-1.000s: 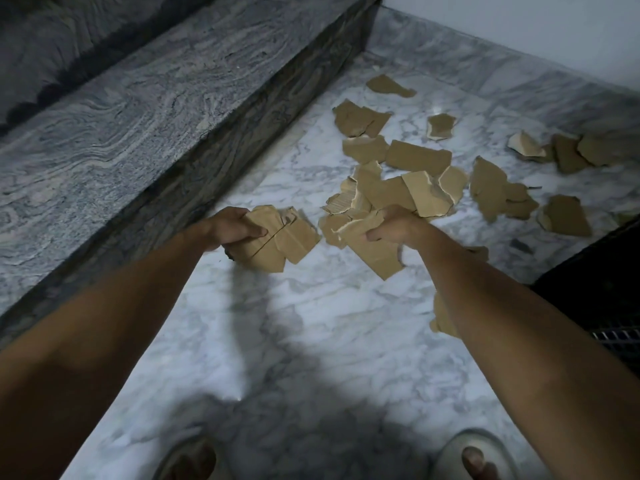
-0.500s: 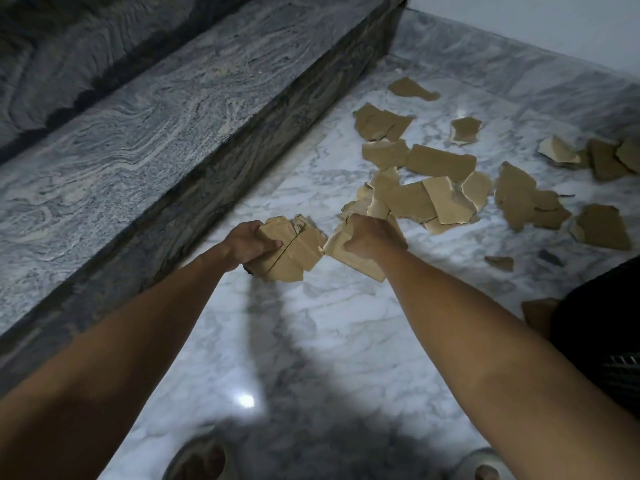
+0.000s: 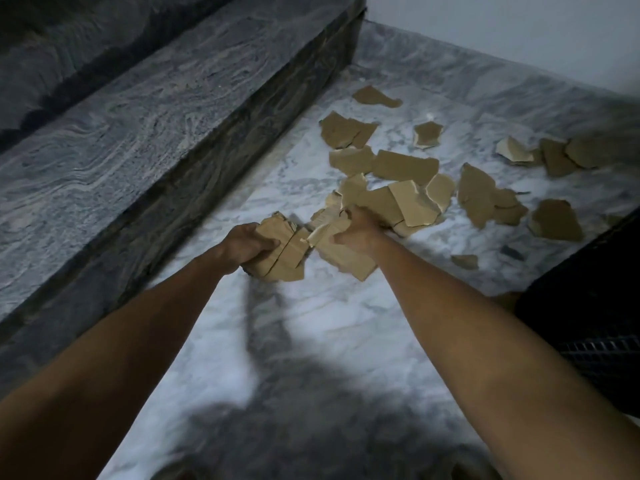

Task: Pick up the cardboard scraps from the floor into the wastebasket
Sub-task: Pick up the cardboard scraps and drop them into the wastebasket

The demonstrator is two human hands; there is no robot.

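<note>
On the far left, the dark grey veined marble step [image 3: 145,133] is running along the white veined marble floor [image 3: 329,327]. Next to it, the left hand [image 3: 247,242] is gripping a thick bundle of brown torn cardboard pieces [image 3: 282,251], with the fingers curled around it, just above the floor. Just beside it, the right hand [image 3: 358,230] is holding a flat brown cardboard piece [image 3: 346,258] under the palm, and its fingers are reaching into the near edge of the pile of loose brown cardboard scraps [image 3: 398,188]; I cannot tell if they are closing on a new piece. More scraps are lying scattered toward the right, well apart from the hands. At the right edge, the black mesh wastebasket [image 3: 595,306] is standing on the floor, only partly in view.

I judge that the gathering step is in hand: both hands are collecting scraps, and nothing is going into the basket yet. Many pieces are remaining on the floor. The next move probably calls for a firm squeeze on both bundles, and then for carrying them to the right, over the basket opening, without letting thin pieces slip out.
</note>
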